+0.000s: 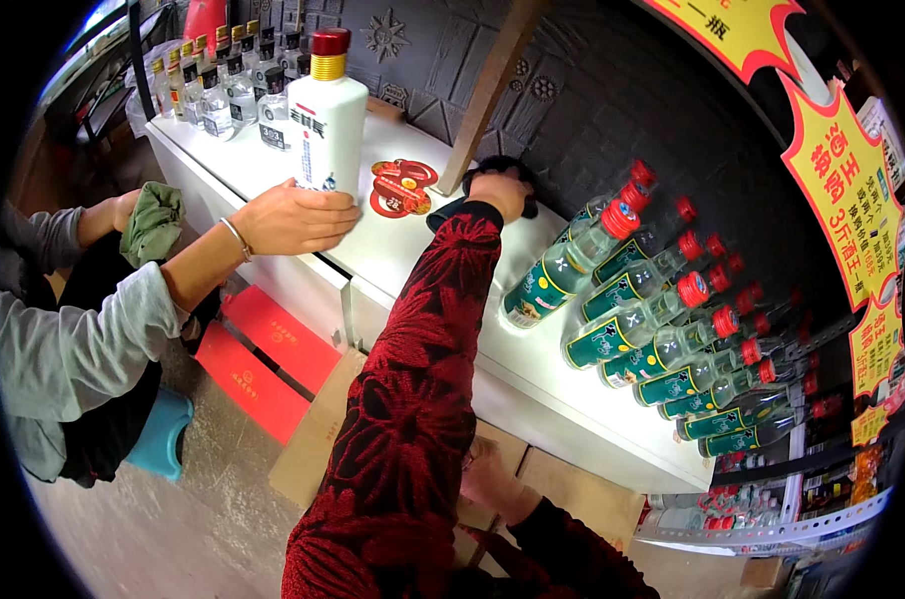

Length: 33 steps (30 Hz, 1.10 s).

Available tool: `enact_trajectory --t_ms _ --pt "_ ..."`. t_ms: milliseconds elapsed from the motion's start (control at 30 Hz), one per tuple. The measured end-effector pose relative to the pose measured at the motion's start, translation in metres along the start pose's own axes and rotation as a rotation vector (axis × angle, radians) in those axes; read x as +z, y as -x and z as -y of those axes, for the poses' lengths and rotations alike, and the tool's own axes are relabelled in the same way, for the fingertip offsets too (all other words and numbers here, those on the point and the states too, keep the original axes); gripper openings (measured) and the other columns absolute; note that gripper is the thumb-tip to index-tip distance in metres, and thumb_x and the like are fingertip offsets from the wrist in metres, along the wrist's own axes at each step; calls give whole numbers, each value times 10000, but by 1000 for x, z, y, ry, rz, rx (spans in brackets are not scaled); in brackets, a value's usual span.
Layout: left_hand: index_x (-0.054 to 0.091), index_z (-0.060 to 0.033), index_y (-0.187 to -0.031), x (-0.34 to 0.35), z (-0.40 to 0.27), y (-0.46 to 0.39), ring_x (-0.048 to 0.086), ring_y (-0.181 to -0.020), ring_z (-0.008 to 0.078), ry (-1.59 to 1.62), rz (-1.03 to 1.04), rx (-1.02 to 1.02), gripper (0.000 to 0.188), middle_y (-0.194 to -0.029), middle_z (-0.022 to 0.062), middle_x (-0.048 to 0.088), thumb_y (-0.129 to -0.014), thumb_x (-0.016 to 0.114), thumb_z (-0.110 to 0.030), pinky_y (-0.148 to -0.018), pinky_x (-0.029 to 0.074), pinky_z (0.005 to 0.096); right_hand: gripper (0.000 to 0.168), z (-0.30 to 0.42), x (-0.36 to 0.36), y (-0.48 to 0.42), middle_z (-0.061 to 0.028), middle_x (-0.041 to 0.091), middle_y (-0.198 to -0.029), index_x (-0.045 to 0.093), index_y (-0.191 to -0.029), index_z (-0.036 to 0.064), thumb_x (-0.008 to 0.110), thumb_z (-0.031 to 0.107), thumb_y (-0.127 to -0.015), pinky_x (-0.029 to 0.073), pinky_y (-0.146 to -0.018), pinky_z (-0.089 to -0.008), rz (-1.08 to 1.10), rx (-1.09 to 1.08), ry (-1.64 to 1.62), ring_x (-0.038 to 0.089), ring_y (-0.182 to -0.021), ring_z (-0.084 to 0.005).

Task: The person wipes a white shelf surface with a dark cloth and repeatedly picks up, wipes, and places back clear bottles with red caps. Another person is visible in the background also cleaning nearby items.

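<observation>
My left hand, at the end of a red and black patterned sleeve, grips a black cloth against the white counter top near the dark wall. My right hand is low in front of the counter, partly behind my left arm; its fingers look curled, and whether it holds anything is hidden. To the right of my left hand stand several clear glass bottles with red caps and green labels. A red printed tag lies left of a wooden post.
At left, a co-worker's hand holds a white bottle with a red cap; their other hand holds a green cloth. Small clear bottles stand behind. Below are red boxes, a cardboard box and a blue stool.
</observation>
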<state>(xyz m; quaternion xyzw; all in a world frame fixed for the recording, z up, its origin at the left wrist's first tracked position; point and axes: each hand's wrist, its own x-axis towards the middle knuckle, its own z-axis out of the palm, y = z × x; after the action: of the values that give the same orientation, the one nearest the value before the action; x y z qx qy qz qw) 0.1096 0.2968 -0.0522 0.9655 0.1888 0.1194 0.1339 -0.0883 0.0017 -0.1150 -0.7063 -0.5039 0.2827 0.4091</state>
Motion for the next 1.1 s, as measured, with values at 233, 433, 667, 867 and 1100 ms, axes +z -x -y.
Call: enact_trajectory --t_ms 233,433,667,867,1100 --pt "642 -243 -981 -3 10 8 534 -1051 267 149 29 190 240 -1169 37 529 -788 507 -195 -849 442 378 139 36 -10 -6 -94 586 -777 559 -862 76 635 117 -753 469 -650 -299 18 153 42 586 -701 -214" --pt "588 -214 -1065 -7 -5 38 549 -1017 315 51 -43 -67 280 -1145 111 516 -816 474 -157 -849 451 404 239 21 -7 0 -104 623 -862 580 -946 97 678 146 -734 489 -687 -306 -36 121 52 620 -777 -222" --pt "543 -143 -1121 -24 -11 83 546 -1011 367 52 16 -117 300 -1142 174 499 -831 468 -164 -861 443 427 285 -8 6 -2 -82 643 -918 571 -966 94 707 175 -729 502 -733 -304 -128 -51 88 630 -829 -211" --pt "532 -133 -1121 -45 -5 140 539 -1014 380 44 128 -110 313 -1177 161 486 -811 515 -176 -864 440 427 255 6 7 -1 -79 649 -872 599 -948 46 692 167 -743 493 -706 -263 -144 81 -108 612 -784 -133" --pt "455 -162 -1194 -63 -9 185 550 -957 393 -4 179 1 476 -1116 201 493 -756 614 -258 -832 457 422 263 -10 7 0 -69 651 -819 606 -940 77 689 232 -745 494 -681 -271 -175 103 -68 623 -736 -151"
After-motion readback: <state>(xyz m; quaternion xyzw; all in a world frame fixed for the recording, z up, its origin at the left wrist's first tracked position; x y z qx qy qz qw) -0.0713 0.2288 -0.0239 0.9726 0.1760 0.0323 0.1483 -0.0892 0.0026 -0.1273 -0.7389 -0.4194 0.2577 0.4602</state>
